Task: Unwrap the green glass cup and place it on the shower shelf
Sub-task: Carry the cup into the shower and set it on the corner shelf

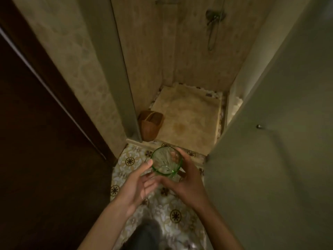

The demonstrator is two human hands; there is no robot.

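Note:
The green glass cup (166, 162) is upright and bare, with no wrapping visible on it. I hold it over the patterned floor at the shower's threshold. My right hand (187, 184) wraps around its right side, with fingers showing through the glass. My left hand (137, 184) touches the cup's left rim with the thumb while its fingers spread below. A shelf (166, 0) with a clear object on it shows at the top edge, high on the shower wall.
The shower stall has a beige floor mat (189, 118) and a brown basket (150, 125) in its near left corner. A mixer tap with a hose (213, 17) hangs on the back wall. The open glass door (270, 141) stands to the right, and a dark wooden door (45, 123) to the left.

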